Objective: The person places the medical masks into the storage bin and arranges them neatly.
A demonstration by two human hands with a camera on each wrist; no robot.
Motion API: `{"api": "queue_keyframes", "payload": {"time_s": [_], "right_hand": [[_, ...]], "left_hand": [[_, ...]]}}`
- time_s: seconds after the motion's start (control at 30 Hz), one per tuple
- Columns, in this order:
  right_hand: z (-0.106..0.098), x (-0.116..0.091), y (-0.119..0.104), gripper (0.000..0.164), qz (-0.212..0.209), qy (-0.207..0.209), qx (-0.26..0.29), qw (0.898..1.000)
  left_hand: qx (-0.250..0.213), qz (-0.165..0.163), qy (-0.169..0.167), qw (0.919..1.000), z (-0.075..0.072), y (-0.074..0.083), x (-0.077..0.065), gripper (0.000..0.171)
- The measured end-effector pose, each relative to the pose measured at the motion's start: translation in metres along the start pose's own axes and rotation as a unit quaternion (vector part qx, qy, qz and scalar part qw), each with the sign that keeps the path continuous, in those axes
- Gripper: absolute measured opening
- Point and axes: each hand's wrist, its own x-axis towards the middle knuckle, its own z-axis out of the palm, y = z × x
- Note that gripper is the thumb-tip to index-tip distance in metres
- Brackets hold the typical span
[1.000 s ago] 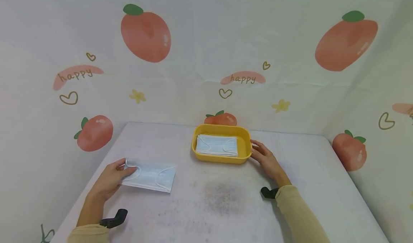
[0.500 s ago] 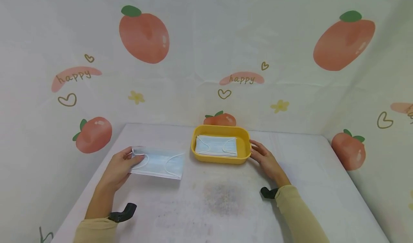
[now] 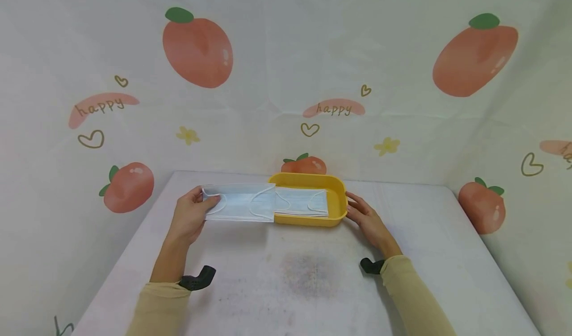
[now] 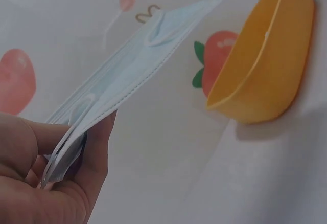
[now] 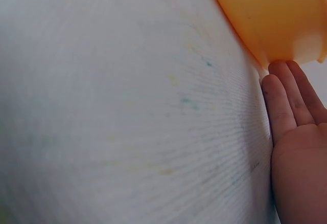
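Observation:
My left hand (image 3: 189, 216) pinches the left end of a light blue face mask (image 3: 239, 203), thumb on top and fingers beneath. The mask is raised above the table, and its far end overlaps the left side of a yellow basket (image 3: 308, 221) in the head view. Inside the basket lies a small stack of face masks (image 3: 304, 202) with white ear loops. In the left wrist view the held mask (image 4: 133, 60) slants up toward the basket (image 4: 276, 75). My right hand (image 3: 370, 223) has its fingertips against the basket's right wall, fingers nearly straight in the right wrist view.
A white table (image 3: 308, 296) with a dark smudge stretches in front of the basket. Behind it hangs a white cloth (image 3: 268, 68) printed with fruit, hearts and flowers. Each wrist wears a black band, the left one (image 3: 198, 279) close above the table.
My left hand has carried the mask up and to the right, from the table's left side to the basket's left edge. The right hand has stayed at the basket.

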Motion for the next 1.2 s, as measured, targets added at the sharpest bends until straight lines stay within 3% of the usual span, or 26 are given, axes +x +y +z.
{"api": "queue_keyframes", "payload": {"time_s": [0.23, 0.6, 1.2], "right_hand": [[-0.002, -0.002, 0.0, 0.062, 0.007, 0.002, -0.009, 1.0], [-0.002, -0.003, 0.002, 0.063, 0.015, 0.003, -0.018, 1.0], [-0.003, -0.002, 0.0, 0.062, 0.009, -0.001, -0.028, 1.0]], "left_hand": [[-0.044, 0.016, 0.009, 0.9989, 0.027, 0.009, 0.014, 0.055], [-0.075, 0.008, 0.027, 0.9968, 0.064, 0.015, 0.037, 0.054], [-0.061, -0.005, 0.013, 0.998, 0.113, 0.024, 0.061, 0.059]]}}
